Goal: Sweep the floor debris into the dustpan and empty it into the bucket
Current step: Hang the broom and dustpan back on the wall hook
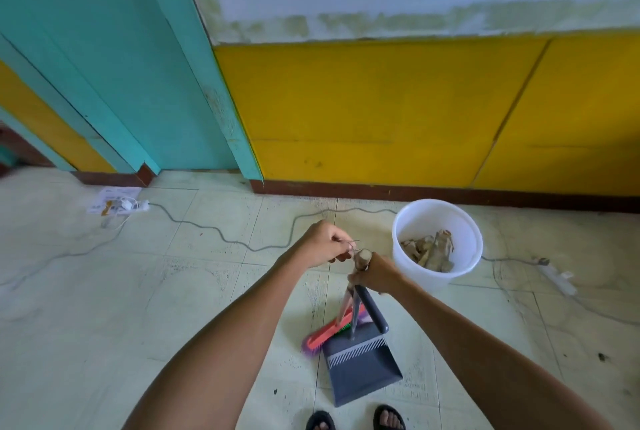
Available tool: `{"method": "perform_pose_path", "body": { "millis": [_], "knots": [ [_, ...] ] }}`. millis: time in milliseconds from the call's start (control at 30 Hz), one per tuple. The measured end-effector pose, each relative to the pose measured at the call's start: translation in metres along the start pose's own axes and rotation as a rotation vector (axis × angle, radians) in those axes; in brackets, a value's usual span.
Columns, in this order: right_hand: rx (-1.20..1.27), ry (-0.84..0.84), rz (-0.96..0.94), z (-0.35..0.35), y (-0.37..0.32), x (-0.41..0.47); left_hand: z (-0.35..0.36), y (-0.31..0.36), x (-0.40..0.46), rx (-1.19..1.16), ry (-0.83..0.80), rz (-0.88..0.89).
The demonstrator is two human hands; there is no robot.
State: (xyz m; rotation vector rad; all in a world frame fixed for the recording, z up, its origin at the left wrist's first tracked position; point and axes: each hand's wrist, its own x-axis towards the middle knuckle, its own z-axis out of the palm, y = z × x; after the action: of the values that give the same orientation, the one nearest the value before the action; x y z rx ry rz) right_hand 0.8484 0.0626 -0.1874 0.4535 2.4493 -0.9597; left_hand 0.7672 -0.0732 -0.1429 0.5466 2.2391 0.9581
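A pale tiled floor (214,291) meets a yellow wall. Just left of the round white plastic bucket (437,242), the right hand (375,274) grips the broom stick and grey plastic dustpan (360,365) handle together; the left hand (323,244) pinches a thin wire loop at the stick's top.

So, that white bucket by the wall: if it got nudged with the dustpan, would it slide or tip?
The white bucket looks like thin plastic and holds only a low pile of brownish scraps, so it is probably light and would slide on the smooth tiled floor. Its base looks narrower than its rim, so a push up high might tip it.
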Motion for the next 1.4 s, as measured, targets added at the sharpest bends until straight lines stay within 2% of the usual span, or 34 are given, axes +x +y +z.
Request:
{"method": "perform_pose_path", "body": {
  "millis": [167, 267, 367, 567, 700, 833, 933, 1200, 1400],
  "knots": [
    [0.061, 0.004, -0.211, -0.032, -0.014, -0.02, -0.021, 0.032, -0.011, 0.11, 0.093, 0.108],
    [0.213, 0.006, -0.306, -0.05, -0.022, -0.033, -0.023, 0.046, -0.02, 0.24, 0.158, 0.198],
    [0.324, 0.075, -0.337, -0.067, -0.03, -0.041, -0.019, 0.051, -0.026, 0.257, 0.196, 0.225],
    [0.311, 0.122, -0.371, -0.084, -0.036, -0.042, -0.013, 0.056, -0.032, 0.133, 0.314, 0.223],
    [0.331, 0.141, -0.436, -0.106, -0.057, -0.042, -0.03, 0.076, -0.026, 0.031, 0.377, 0.128],
    [0.392, 0.061, -0.497, -0.145, -0.087, -0.044, -0.068, 0.103, -0.017, -0.125, 0.369, 0.051],
    [0.404, 0.099, -0.558, -0.174, -0.108, -0.041, -0.096, 0.122, -0.016, -0.285, 0.368, 0.038],
    [0.355, 0.171, -0.678, -0.228, -0.177, 0.006, -0.175, 0.176, 0.002, -0.325, 0.516, -0.016],
    [0.356, 0.21, -0.727, -0.259, -0.232, 0.081, -0.25, 0.176, 0.065, -0.419, 0.573, -0.053]
  ]
}}
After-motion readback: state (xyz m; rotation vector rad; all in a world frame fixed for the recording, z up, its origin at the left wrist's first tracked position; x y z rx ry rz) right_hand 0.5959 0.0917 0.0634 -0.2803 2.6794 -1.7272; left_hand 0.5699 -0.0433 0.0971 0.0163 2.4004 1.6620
